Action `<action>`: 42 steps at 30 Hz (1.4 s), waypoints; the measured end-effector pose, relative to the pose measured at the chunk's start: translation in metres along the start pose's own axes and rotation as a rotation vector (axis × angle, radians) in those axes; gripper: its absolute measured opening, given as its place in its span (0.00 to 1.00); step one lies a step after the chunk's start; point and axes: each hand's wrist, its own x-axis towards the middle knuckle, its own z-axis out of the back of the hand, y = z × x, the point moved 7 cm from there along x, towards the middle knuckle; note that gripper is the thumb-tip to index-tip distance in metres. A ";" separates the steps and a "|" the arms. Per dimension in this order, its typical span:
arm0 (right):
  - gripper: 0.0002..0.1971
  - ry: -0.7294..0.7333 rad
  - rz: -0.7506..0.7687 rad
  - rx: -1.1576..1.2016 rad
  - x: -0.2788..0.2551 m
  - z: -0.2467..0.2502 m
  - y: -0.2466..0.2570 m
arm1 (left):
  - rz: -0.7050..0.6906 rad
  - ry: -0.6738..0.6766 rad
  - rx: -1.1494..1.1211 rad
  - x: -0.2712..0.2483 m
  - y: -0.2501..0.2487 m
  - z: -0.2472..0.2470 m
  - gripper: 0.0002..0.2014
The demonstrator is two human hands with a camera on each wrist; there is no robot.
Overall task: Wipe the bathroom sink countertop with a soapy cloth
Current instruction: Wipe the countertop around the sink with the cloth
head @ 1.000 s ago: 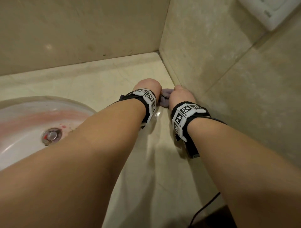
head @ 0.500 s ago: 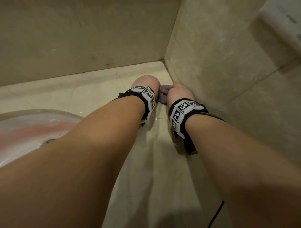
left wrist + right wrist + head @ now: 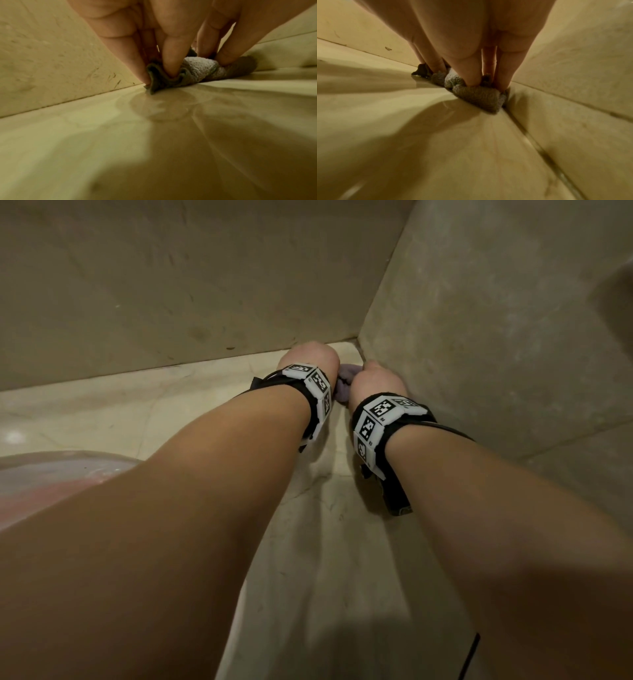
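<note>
A small grey-purple cloth (image 3: pixel 343 385) lies bunched on the beige stone countertop (image 3: pixel 318 542), tight in the far right corner where two walls meet. My left hand (image 3: pixel 308 358) and right hand (image 3: pixel 374 381) sit side by side over it, knuckles up. In the left wrist view, straight fingers (image 3: pixel 169 63) of my left hand (image 3: pixel 159 73) push down into the folded cloth (image 3: pixel 197 67) beside the back wall. Seen from the right wrist, my right hand (image 3: pixel 481 78) presses the cloth (image 3: pixel 476 96) with straight fingers (image 3: pixel 471 73) against the side wall. The countertop (image 3: pixel 154 108) in front of the cloth looks wet.
The white sink basin (image 3: pixel 51 474), stained pink, curves in at the left edge. A beige back wall (image 3: pixel 171 285) and a side wall (image 3: pixel 496 337) close off the corner. A thin black cable (image 3: pixel 469 655) hangs at the lower right.
Both hands have slid the cloth away from me along the side wall into the back corner. The view has tilted up, so the sink drain has left the frame.
</note>
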 end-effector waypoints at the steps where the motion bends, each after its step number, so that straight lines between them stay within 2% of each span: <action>1: 0.20 0.005 -0.002 -0.009 0.002 0.000 0.001 | -0.012 0.019 -0.007 0.003 0.002 0.000 0.12; 6: 0.19 0.014 0.004 -0.103 0.010 0.002 0.006 | -0.054 -0.031 -0.042 0.007 0.002 0.005 0.13; 12: 0.19 0.052 0.109 -0.234 0.010 -0.007 0.013 | -0.061 -0.109 -0.091 0.008 0.003 0.013 0.14; 14: 0.21 0.112 0.100 -0.270 0.017 -0.010 0.014 | -0.068 -0.106 -0.074 0.008 0.004 0.015 0.14; 21: 0.21 0.124 0.142 -0.387 0.033 -0.011 0.019 | -0.047 -0.070 0.011 0.009 0.001 0.016 0.17; 25: 0.22 0.114 0.144 -0.383 0.041 -0.007 0.024 | -0.151 -0.099 0.049 0.007 -0.005 0.018 0.19; 29: 0.21 0.134 0.077 -0.367 0.047 -0.004 0.027 | -0.137 -0.020 0.125 0.011 0.000 0.007 0.20; 35: 0.23 0.109 0.123 -0.399 0.052 0.000 0.032 | -0.085 0.066 0.218 0.016 0.011 0.000 0.27; 39: 0.24 0.139 0.093 -0.392 0.054 -0.001 0.031 | -0.085 0.029 0.171 0.012 0.012 0.004 0.21; 42: 0.24 0.128 0.061 -0.332 0.059 -0.003 0.031 | -0.070 0.030 0.126 0.005 0.011 0.009 0.21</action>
